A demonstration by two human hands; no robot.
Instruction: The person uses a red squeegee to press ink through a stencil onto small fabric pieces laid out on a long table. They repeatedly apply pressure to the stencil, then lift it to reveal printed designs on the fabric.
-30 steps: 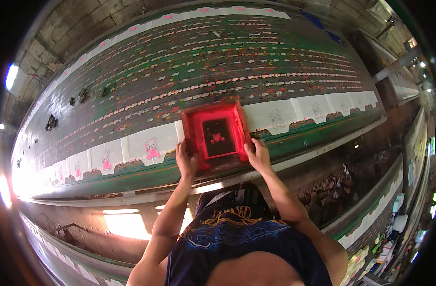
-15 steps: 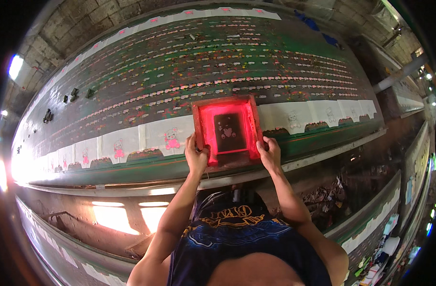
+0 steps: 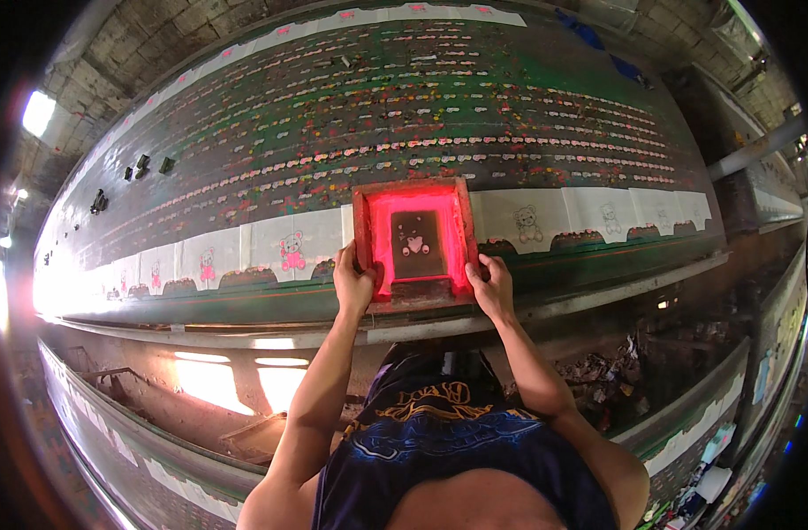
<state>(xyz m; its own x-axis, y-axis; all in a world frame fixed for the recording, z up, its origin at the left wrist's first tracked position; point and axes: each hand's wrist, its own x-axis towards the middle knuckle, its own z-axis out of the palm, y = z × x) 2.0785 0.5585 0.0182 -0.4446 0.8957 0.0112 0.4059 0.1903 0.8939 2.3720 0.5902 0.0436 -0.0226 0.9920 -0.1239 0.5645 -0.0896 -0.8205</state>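
Between my hands is a square wooden screen-printing frame (image 3: pixel 362 221), stained red, with glowing pink inner sides. Its dark mesh (image 3: pixel 419 256) carries a small pale bear pattern. My left hand (image 3: pixel 353 281) grips the frame's left side near the front corner, and my right hand (image 3: pixel 490 287) grips the right side. The frame covers part of a row of white cloth pieces; I cannot tell whether it rests on them. To its left, a cloth piece (image 3: pixel 267 231) bears a teddy with pink parts. On the right, another cloth piece (image 3: pixel 501 212) shows a teddy in grey outline only.
The long green-grey printing table (image 3: pixel 589 84) is streaked with rows of paint marks. Small dark blocks (image 3: pixel 142 164) sit at its left, and a blue cloth (image 3: pixel 580 29) lies at the far right. A metal rail (image 3: pixel 598 287) edges the near side. Behind me stands another table (image 3: pixel 139 433).
The frame has shifted right along the cloth row, uncovering a strip of white cloth at its left side. Both hands keep their grip.
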